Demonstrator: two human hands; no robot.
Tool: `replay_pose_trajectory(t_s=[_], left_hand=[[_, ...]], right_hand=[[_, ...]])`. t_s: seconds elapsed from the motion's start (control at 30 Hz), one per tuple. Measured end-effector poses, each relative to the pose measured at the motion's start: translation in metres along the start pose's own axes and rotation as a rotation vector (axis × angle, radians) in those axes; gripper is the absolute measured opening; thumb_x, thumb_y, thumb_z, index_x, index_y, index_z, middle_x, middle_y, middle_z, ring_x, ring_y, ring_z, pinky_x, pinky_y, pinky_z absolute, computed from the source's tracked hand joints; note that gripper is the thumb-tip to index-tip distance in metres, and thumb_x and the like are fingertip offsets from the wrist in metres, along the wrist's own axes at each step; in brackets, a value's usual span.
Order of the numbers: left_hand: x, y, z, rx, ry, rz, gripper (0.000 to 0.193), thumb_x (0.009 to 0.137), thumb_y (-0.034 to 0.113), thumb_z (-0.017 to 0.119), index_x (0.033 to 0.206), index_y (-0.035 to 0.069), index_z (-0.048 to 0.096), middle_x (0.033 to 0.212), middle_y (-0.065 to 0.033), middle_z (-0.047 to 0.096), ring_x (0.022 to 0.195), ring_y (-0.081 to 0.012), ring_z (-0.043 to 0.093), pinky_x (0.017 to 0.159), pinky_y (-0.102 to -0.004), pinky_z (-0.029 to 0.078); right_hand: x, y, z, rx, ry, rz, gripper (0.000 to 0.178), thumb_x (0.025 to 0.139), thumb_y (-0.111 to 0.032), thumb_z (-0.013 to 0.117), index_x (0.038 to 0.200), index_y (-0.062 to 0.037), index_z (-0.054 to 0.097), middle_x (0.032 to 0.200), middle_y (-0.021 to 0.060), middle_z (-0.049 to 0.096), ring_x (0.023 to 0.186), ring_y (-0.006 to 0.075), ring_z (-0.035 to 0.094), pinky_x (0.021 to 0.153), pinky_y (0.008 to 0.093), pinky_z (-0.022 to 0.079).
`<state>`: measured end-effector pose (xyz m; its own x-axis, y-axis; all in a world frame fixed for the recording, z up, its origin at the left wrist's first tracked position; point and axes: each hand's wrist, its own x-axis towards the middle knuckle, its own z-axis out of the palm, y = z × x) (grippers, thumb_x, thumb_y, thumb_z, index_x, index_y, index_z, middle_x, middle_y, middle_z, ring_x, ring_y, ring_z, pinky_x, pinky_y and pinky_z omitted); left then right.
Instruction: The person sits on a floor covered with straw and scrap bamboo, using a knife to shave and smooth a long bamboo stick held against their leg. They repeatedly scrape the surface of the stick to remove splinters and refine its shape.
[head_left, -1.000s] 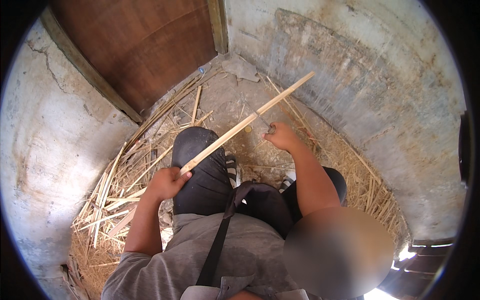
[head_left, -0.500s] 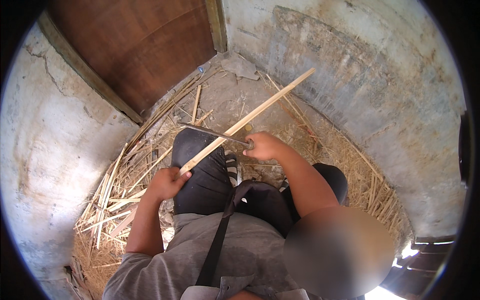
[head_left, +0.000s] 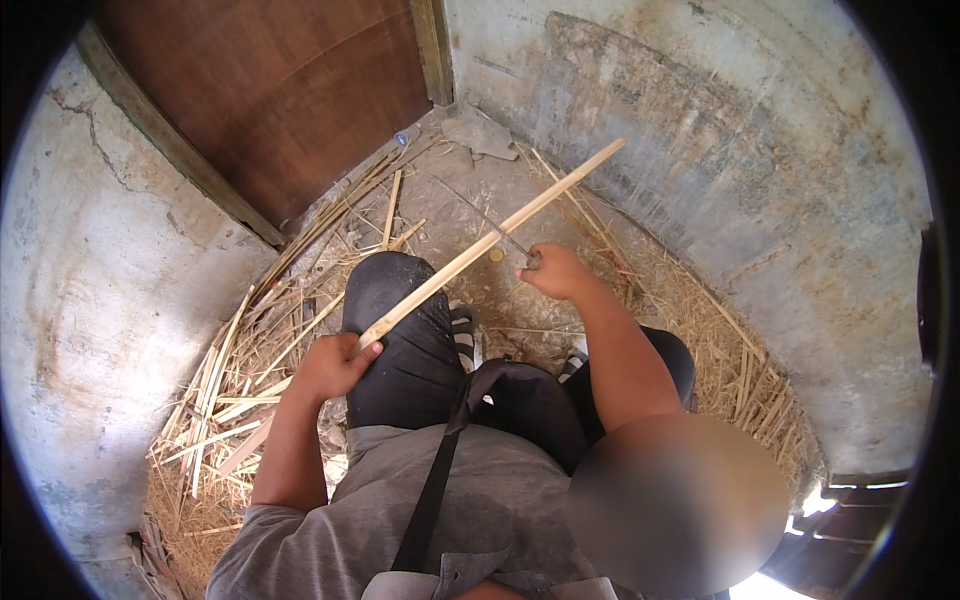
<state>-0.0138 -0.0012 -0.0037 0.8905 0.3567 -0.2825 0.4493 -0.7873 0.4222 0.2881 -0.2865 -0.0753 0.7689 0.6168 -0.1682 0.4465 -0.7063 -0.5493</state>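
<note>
A long pale strip of split bamboo or wood slants from over my left thigh up toward the right wall. Its near end is gripped by my left hand, thumb on top. My right hand is closed round the handle of a long thin knife. The blade crosses the strip a little past its middle, pointing up and to the left. Whether its edge bites into the strip, I cannot tell.
Cut strips and shavings litter the floor at left, with fibrous shavings at right. A brown door stands at the far left. Stained walls close in both sides. A flat grey slab lies at the far corner.
My right hand has moved away from me and slightly right, sliding the knife farther up the strip. The blade has swung to point more away from me. My left hand stays put.
</note>
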Motion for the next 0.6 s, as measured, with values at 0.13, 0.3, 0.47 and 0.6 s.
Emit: replay_pose_trajectory(t_s=[0.13, 0.3, 0.47, 0.6], left_hand=[[-0.002, 0.006, -0.003, -0.002, -0.005, -0.02, 0.061, 0.094, 0.058, 0.063, 0.079, -0.001, 0.064, 0.076, -0.0267, 0.065, 0.079, -0.0467, 0.065, 0.072, -0.0505, 0.05], [-0.001, 0.003, -0.002, 0.008, 0.003, 0.002, 0.061, 0.094, 0.058, 0.064, 0.079, -0.001, 0.064, 0.076, -0.0263, 0.065, 0.078, -0.0467, 0.065, 0.071, -0.0503, 0.05], [-0.002, 0.003, -0.001, -0.005, 0.015, 0.007, 0.06, 0.094, 0.057, 0.064, 0.078, -0.001, 0.064, 0.074, -0.0262, 0.064, 0.076, -0.0467, 0.065, 0.071, -0.0502, 0.05], [-0.002, 0.001, 0.001, -0.01, 0.012, 0.004, 0.06, 0.094, 0.057, 0.064, 0.078, -0.001, 0.064, 0.074, -0.0263, 0.064, 0.076, -0.0466, 0.065, 0.07, -0.0503, 0.05]], right_hand=[[0.0, -0.002, 0.004, -0.015, -0.002, -0.096, 0.061, 0.082, -0.04, 0.078, 0.124, 0.0017, 0.067, 0.119, 0.0265, 0.068, 0.112, 0.0419, 0.065, 0.098, 0.0459, 0.051], [-0.012, -0.03, 0.004, -0.035, -0.184, -0.215, 0.054, 0.082, -0.039, 0.078, 0.121, -0.0035, 0.069, 0.114, 0.0236, 0.07, 0.109, 0.0413, 0.066, 0.094, 0.0467, 0.052], [-0.012, -0.036, 0.003, -0.053, -0.182, -0.268, 0.051, 0.081, -0.039, 0.078, 0.118, -0.0039, 0.07, 0.109, 0.0225, 0.071, 0.106, 0.0413, 0.066, 0.091, 0.0474, 0.052], [-0.008, -0.022, -0.001, -0.025, -0.131, -0.17, 0.052, 0.081, -0.039, 0.079, 0.118, -0.0035, 0.07, 0.111, 0.0234, 0.07, 0.107, 0.0418, 0.066, 0.092, 0.0468, 0.052]])
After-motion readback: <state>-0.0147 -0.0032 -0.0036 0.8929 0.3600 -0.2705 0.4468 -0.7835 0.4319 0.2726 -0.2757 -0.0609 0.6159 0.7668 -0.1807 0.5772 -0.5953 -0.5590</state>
